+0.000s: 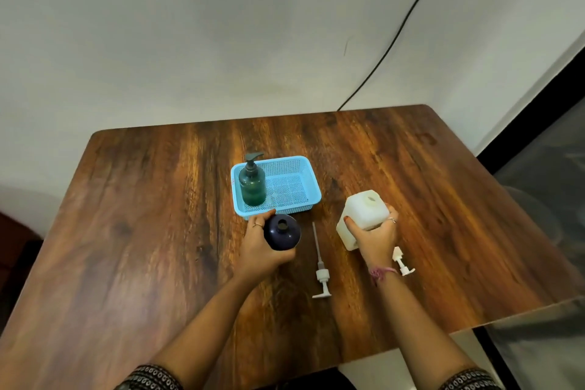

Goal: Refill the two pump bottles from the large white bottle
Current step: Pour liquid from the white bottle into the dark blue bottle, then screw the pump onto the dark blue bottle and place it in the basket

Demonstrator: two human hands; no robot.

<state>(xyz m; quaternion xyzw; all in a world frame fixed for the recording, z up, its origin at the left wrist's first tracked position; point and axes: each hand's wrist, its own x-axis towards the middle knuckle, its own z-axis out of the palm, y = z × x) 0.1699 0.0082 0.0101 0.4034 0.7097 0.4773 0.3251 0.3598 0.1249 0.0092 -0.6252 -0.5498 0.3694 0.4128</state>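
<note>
Large white bottle is standing on the wooden bench at about 3 o'clock from the centre, squarish, translucent plastic, its round mouth uncapped. The right hand is wrapping its grip around the bottle's near side, thumb on the left face, so the lower body is partly hidden. No label or writing is showing on it. At 9 o'clock from it, the left hand is curling its grip around a dark navy bottle, round-shouldered, open at the neck; its lower part is hidden by the fingers. Between the two hands a white pump with a long dip tube is lying flat. A second white pump is lying partly behind the right wrist. At 12 o'clock, a blue perforated basket is holding an upright green pump bottle in its left half. Any print there is too small to read.
</note>
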